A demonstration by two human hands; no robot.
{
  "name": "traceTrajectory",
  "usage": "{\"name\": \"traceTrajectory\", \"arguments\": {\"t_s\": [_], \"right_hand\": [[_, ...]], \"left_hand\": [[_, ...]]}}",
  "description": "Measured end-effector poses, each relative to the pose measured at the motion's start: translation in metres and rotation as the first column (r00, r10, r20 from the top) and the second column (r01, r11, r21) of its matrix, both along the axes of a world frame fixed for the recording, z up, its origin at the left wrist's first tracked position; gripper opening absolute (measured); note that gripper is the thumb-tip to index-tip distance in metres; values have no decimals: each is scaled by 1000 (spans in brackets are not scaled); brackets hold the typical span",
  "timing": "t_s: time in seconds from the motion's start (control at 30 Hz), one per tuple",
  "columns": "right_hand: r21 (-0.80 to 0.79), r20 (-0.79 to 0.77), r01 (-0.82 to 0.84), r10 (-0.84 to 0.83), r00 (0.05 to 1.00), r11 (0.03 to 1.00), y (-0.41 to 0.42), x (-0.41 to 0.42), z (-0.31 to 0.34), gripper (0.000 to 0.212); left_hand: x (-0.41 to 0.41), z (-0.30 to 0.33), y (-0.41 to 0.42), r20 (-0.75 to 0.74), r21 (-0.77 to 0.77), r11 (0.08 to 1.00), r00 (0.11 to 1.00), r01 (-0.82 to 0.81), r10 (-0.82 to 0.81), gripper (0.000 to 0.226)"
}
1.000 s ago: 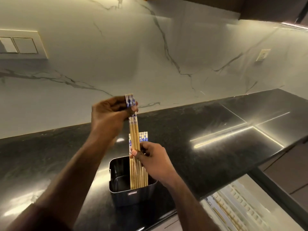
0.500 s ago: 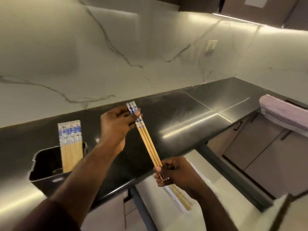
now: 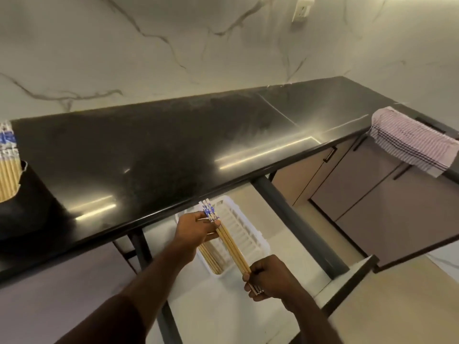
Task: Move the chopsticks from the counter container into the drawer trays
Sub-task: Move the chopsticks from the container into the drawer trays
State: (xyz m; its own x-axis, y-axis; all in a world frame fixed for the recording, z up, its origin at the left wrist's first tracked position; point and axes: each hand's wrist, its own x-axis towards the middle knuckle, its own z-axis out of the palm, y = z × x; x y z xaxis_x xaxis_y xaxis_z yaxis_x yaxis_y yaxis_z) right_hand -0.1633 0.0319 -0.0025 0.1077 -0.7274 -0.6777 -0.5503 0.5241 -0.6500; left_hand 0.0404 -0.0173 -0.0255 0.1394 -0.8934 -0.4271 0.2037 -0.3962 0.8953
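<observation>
I hold a small bundle of wooden chopsticks (image 3: pixel 232 247) with blue-and-white tops over the open drawer (image 3: pixel 285 247). My left hand (image 3: pixel 196 228) grips the patterned top end and my right hand (image 3: pixel 269 278) grips the thin tips. Below the bundle lies a white ribbed tray (image 3: pixel 244 235) with several chopsticks (image 3: pixel 211 258) lying along its left side. At the far left of the black counter (image 3: pixel 161 155) stands the dark container (image 3: pixel 27 202), with many more chopsticks (image 3: pixel 8 160) upright in it.
A striped pink cloth (image 3: pixel 409 140) hangs over the counter's right end. Dark metal drawer rails (image 3: pixel 298 224) run beside the tray. Brown cabinet doors (image 3: pixel 367 189) sit below the counter on the right. A wall socket (image 3: pixel 301 8) is on the marble backsplash.
My hands lifted the bundle out of the container and carried it right and down, from above the counter to over the tray in the open drawer. The view swung right with it.
</observation>
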Motion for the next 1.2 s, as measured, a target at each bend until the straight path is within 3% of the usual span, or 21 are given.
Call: {"name": "traceTrajectory", "arguments": {"t_s": [0.2,0.37,0.47,0.5,0.6,0.67,0.77,0.97,1.07,1.2], "right_hand": [[86,-74,6,0,997,996,-26,15,-45,23],[135,-159,55,-33,987,989,-72,42,-79,22],[161,-197,55,-23,980,985,-99,54,-99,15],[160,-211,57,-22,977,985,-106,58,-104,13],[121,-292,31,5,956,992,-121,68,-116,10],[109,-339,10,27,940,994,-125,75,-121,12],[88,-435,-47,81,897,995,-125,86,-129,22],[-48,-643,-290,193,742,956,-105,95,-144,30],[-130,-705,-386,188,684,913,-95,102,-150,26],[-138,-717,-442,219,662,886,-86,105,-157,28]], "left_hand": [[-5,-52,-19,190,180,983,982,-48,13,8],[4,-85,-51,432,137,990,898,22,-80,17],[11,-107,-69,595,189,973,773,130,-218,35],[13,-114,-73,657,243,952,690,186,-303,37],[17,-132,-77,830,379,865,293,329,-475,43],[16,-141,-76,856,386,847,201,365,-477,42],[13,-151,-80,763,476,767,232,430,-603,36],[10,-160,-87,784,610,678,-192,410,-590,72],[9,-165,-88,754,649,650,-219,395,-619,70],[6,-164,-90,754,643,653,-184,399,-630,70]]}}
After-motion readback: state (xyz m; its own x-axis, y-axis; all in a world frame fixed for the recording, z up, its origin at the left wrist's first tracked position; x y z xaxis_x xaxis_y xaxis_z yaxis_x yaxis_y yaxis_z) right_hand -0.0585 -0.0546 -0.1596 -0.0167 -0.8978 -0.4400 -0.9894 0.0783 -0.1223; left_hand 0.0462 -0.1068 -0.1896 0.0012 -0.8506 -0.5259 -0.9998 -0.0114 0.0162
